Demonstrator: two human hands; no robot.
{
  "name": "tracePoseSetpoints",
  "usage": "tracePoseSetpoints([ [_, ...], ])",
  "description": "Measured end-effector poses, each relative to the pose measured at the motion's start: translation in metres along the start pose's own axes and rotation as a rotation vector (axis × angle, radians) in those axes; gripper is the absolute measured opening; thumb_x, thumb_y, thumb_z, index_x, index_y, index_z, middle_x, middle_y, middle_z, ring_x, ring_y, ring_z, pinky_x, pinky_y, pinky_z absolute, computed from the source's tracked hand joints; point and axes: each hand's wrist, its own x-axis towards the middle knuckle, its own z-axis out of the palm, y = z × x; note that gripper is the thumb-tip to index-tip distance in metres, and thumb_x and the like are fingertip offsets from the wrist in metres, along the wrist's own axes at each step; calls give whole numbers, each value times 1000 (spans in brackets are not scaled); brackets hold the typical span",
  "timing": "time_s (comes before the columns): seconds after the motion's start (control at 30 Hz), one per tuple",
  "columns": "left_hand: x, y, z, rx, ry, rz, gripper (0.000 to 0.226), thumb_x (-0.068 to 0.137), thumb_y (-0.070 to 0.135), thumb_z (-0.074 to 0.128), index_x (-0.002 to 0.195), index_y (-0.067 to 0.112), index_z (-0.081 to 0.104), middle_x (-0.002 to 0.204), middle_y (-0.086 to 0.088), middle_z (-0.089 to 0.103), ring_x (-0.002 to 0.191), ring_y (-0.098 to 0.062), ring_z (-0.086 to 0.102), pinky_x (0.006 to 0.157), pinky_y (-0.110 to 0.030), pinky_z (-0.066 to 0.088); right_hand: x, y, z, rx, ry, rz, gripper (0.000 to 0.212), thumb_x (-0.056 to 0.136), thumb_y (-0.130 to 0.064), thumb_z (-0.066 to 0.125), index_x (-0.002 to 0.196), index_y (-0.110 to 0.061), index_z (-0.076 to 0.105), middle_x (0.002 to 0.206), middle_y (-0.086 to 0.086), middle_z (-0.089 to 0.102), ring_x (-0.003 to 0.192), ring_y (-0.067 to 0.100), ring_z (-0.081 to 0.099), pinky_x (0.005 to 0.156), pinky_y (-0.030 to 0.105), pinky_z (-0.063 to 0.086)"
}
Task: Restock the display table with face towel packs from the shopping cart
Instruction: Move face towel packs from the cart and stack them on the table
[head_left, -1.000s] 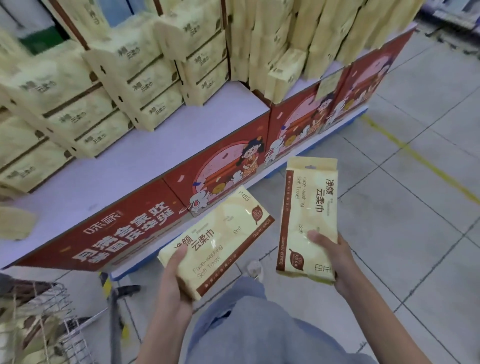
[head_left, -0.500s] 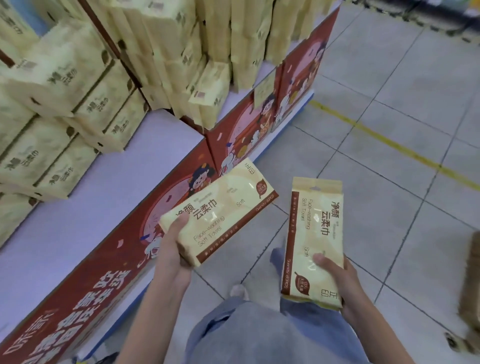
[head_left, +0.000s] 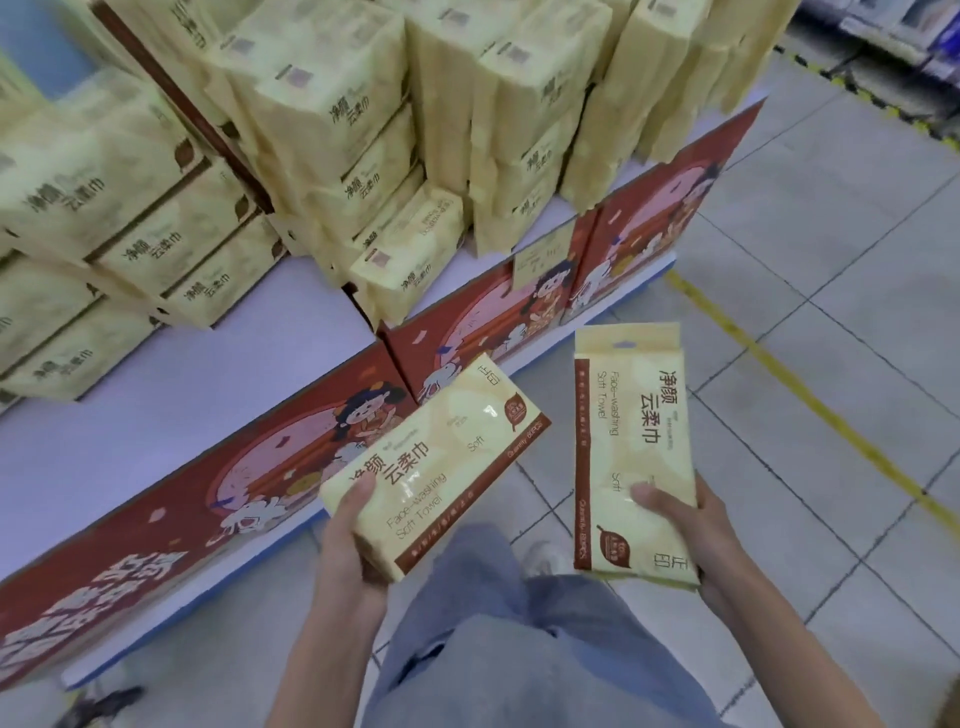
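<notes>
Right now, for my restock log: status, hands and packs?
Left hand grips left pack. Right hand grips right pack. Neither on display table yet. No obstruction seen.

1. Left hand (head_left: 348, 551), right hand (head_left: 701, 530): bare, with forearms bare right down to the near frame edge.
2. Trousers (head_left: 493, 649): light blue-grey, denim-like fabric, loose cut, soft folds and creases over the thighs. They fill the near centre.
3. Shoe (head_left: 543, 561): pale whitish toe, just beyond the trouser leg, partly hidden. Blurred, so laces and markings unreadable.
</notes>
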Motion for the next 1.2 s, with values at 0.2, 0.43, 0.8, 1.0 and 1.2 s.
tracePoseSetpoints([
  [0.2, 7, 10, 12, -102, 104, 50, 9, 90, 19, 58, 98, 16, 61, 79, -4, 76, 68, -21, 73, 65, -43, 57, 56, -63, 38, -167, -119, -68, 70, 49, -19, 82, 113, -22, 56, 102, 3, 71, 83, 25, 71, 55, 32, 57],
  [0.43, 49, 50, 23, -105, 100, 134, 33, 72, 27, 63, 103, 15, 63, 92, -6, 75, 84, -25, 72, 75, -43, 58, 121, -158, 129, -504, -369, -388, 82, 41, -28, 89, 114, -38, 54, 107, -8, 69, 95, 12, 68, 73, 34, 58],
  [0.8, 100, 87, 53, -176, 87, 139, 44, 69, 24, 64, 112, 12, 61, 98, -11, 74, 85, -27, 72, 58, -37, 60, 198, -286, 278, -1713, -602, -1310, 110, 55, -56, 81, 147, -30, 26, 119, -4, 44, 116, 20, 42, 94, 31, 27],
  [1.0, 108, 84, 59, -206, 131, 145, 52, 63, 17, 74, 112, 9, 61, 99, -14, 74, 83, -28, 72, 56, -37, 58, 254, -282, 294, -1955, -639, -1442, 109, 56, -54, 79, 147, -30, 25, 126, 2, 46, 119, 22, 42, 100, 35, 26],
  [1.2, 104, 72, 73, -212, 178, 149, 48, 61, 18, 78, 106, 9, 64, 97, -14, 74, 84, -28, 72, 59, -37, 59, 287, -272, 292, -1948, -655, -1347, 108, 58, -43, 83, 147, -28, 24, 136, 5, 44, 126, 26, 38, 111, 39, 20],
])
